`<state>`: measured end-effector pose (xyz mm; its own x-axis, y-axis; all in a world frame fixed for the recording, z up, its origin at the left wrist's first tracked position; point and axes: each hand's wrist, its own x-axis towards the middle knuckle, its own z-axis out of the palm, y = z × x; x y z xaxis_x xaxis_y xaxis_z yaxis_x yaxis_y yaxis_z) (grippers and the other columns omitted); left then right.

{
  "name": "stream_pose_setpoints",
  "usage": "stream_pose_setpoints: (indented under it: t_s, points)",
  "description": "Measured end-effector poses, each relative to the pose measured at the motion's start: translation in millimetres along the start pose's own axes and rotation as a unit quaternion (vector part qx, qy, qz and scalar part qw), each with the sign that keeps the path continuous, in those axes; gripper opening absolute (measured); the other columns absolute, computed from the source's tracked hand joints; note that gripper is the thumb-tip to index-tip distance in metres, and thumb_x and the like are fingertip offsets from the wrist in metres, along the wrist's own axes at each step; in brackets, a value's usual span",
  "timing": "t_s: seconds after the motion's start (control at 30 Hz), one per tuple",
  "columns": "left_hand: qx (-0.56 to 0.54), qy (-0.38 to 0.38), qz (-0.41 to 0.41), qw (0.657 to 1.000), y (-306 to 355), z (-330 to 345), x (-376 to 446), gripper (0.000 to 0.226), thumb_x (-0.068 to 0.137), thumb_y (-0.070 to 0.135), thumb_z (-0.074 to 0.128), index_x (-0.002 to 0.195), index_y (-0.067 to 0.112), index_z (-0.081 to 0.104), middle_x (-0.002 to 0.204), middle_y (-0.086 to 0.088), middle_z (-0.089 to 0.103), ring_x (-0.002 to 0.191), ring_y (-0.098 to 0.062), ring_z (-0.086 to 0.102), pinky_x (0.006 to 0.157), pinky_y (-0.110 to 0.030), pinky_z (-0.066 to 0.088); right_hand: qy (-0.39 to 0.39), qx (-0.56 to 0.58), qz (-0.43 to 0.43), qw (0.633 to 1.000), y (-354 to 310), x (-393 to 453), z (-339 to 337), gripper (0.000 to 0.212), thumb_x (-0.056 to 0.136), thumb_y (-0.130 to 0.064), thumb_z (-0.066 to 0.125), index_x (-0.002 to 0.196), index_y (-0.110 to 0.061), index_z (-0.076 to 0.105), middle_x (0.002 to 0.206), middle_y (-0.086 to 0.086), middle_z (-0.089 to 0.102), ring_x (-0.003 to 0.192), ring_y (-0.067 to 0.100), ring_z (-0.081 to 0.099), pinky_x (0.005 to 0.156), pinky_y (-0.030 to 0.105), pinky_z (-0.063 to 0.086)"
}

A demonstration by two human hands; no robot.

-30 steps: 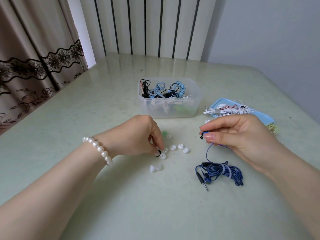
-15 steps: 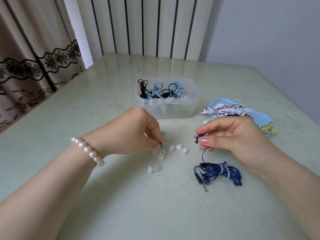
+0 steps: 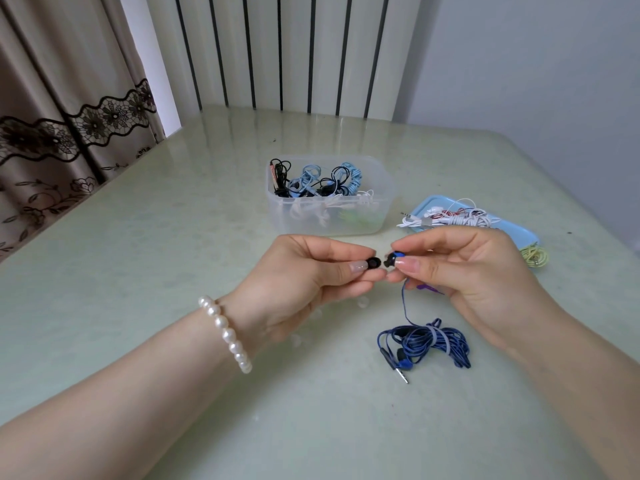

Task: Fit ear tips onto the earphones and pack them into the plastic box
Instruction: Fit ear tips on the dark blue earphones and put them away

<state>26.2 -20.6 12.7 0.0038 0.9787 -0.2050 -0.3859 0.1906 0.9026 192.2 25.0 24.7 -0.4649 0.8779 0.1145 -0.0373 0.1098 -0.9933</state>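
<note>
While the head view looks down over the pale green surface (image 3: 173, 271), the left hand (image 3: 298, 282) is raised above it and pinches a small black ear tip (image 3: 373, 263) between thumb and forefinger, its opening turned toward the right hand (image 3: 464, 271); that hand pinches a blue and black earbud (image 3: 393, 259) at its fingertips, the bud's nozzle pointing at the tip, the two just apart and not touching. From the earbud a blue cord drops to the bundled blue earphones (image 3: 429, 344) lying on the surface below the right hand, with the plug and second bud at the bundle's left end. No writing or brand can be read anywhere. Beyond the hands stands the clear plastic box (image 3: 381, 209), holding coiled black, light blue and white earphones, with something green low inside. To its right a light blue lid (image 3: 519, 230) carries white and red earphones (image 3: 453, 216), and a yellow coiled set (image 3: 535, 256) lies at its near edge. A pearl bracelet (image 3: 227, 334) circles the left wrist
</note>
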Motion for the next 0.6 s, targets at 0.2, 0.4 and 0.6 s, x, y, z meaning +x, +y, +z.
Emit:
stream_pose_setpoints:
  t_s: [0.2,0.4,0.6]
  points:
    - [0.001,0.013,-0.004,1.000,-0.2,2.2,-1.9,0.016,0.067,-0.011,0.059,0.079,-0.005,0.067,0.075,-0.016,0.071,0.067,-0.021,0.071,0.061,-0.023,0.058,0.022,-0.029,-0.017,0.999,1.6,0.2,2.0,0.016,0.049,-0.017,0.070,0.065,-0.017,0.074,0.058,0.003,0.069,0.057,0.011,0.065,0.055,0.015,0.049]
    - [0.001,0.015,-0.009,1.000,-1.7,2.9,-1.7,0.013,0.069,-0.011,0.059,0.079,-0.006,0.066,0.074,-0.015,0.071,0.065,-0.021,0.071,0.060,-0.023,0.058,0.040,-0.046,-0.038,0.997,1.0,-1.1,5.4,0.016,0.055,-0.007,0.070,0.070,-0.009,0.070,0.055,-0.002,0.068,0.052,0.005,0.062,0.052,0.011,0.046]
    - [0.004,0.015,-0.015,1.000,-2.1,2.8,-2.2,0.012,0.074,-0.011,0.058,0.081,-0.006,0.066,0.075,-0.016,0.071,0.065,-0.020,0.071,0.060,-0.023,0.058,0.040,-0.063,-0.045,0.996,2.2,-0.8,5.9,0.019,0.064,0.010,0.069,0.069,-0.009,0.070,0.055,-0.001,0.068,0.050,0.008,0.063,0.052,0.011,0.047]
